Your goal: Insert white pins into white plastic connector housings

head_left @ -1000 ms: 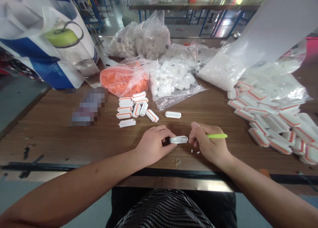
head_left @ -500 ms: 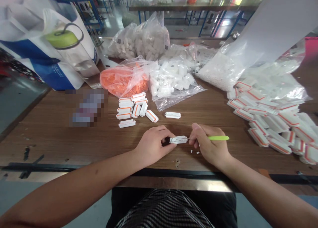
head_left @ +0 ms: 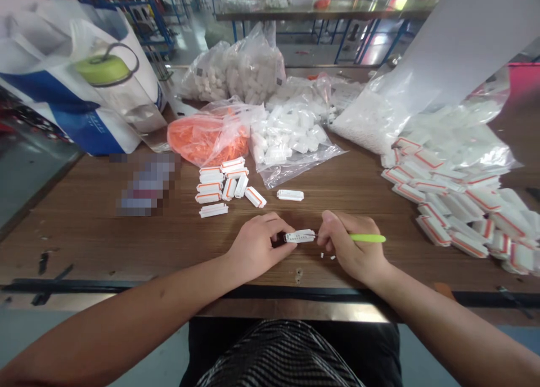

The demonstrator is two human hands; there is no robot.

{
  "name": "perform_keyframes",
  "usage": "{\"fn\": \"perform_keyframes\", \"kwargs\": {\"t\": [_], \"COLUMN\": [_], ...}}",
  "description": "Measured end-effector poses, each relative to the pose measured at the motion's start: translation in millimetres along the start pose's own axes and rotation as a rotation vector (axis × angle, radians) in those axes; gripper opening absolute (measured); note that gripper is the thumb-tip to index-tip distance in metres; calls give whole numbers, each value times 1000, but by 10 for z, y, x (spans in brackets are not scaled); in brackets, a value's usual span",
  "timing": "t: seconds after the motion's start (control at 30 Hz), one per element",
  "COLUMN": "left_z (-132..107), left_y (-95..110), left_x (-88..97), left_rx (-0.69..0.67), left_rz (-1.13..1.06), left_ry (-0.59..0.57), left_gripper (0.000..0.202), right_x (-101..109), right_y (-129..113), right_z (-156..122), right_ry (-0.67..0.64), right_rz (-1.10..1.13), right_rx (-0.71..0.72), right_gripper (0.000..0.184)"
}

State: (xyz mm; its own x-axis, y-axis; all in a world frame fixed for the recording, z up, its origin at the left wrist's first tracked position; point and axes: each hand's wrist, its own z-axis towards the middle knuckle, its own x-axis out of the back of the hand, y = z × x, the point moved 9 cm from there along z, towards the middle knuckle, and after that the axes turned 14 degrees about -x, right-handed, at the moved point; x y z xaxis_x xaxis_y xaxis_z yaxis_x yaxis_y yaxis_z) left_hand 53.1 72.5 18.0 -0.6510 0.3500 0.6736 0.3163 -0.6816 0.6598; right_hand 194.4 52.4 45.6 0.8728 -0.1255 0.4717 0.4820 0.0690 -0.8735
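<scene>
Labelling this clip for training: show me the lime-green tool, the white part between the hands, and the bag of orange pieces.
Lime-green-handled pick [head_left: 368, 238]: head view, on the green handle.
White plastic part [head_left: 299, 237]: head view, on its top face.
Clear bag of orange pieces [head_left: 206, 142]: head view, on the orange-filled middle.

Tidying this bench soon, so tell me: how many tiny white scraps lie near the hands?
2. One scrap and a second scrap just right of it lie on the wooden table, beside the right hand. More could be hidden under the hands.

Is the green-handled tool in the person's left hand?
No, the green-handled tool is in the right hand, while the left hand grips a white plastic piece.
</scene>
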Motion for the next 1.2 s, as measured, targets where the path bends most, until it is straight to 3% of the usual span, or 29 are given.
{"fn": "perform_keyframes", "kwargs": {"t": [0.13, 0.33, 1.2], "left_z": [2, -2, -6], "left_y": [-2, -15, -17], "left_x": [3, -5, -6], "left_rx": [-4, 1, -3], "left_rz": [8, 11, 1], "left_ry": [-2, -12, -7], "left_gripper": [9, 10, 10], "right_x": [-23, 62, 47], "right_y": [42, 93, 85], "right_z": [26, 71, 47], "right_ry": [-27, 35, 48], "right_rz": [7, 46, 29], "right_rx": [-32, -78, -35], "right_gripper": [48, 52, 51]}}
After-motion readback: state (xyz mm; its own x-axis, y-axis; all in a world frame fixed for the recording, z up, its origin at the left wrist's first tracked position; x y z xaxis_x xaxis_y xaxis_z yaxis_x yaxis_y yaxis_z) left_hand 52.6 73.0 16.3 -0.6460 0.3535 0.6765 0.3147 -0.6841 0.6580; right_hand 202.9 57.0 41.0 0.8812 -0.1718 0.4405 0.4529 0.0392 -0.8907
